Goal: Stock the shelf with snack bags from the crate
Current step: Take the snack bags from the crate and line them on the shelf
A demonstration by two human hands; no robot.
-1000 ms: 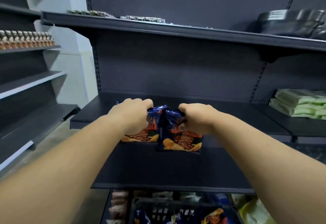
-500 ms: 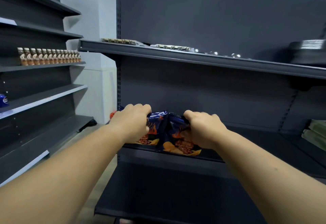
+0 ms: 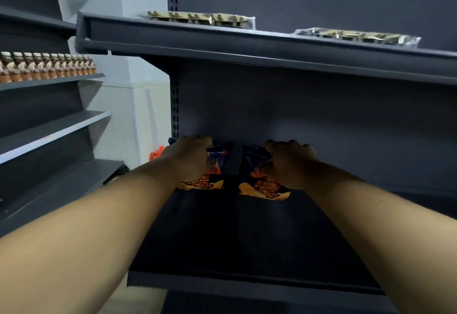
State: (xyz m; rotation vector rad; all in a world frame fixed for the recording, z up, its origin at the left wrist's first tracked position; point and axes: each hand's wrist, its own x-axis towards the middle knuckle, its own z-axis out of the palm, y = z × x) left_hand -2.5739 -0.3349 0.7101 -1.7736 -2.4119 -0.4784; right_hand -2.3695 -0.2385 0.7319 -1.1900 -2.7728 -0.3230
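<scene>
Head cam has two chip bags standing upright at the back of the dark shelf [image 3: 247, 239], a small gap between them; left hand [image 3: 188, 163] grips the top of the left chip bag [image 3: 212, 168], right hand [image 3: 289, 165] grips the right chip bag [image 3: 257, 177]; fingers curled over both; flat foil packs [image 3: 200, 18] overhead.

This is a shop aisle. Dark metal retail shelving [image 3: 247, 234] with slotted uprights runs ahead of the fingers [image 3: 197, 138]. Above them, flat packaged goods [image 3: 200, 17] lie on an upper shelf. Far left of them, a row of identical small bottles [image 3: 47, 66] lines a neighbouring shelf unit.
</scene>
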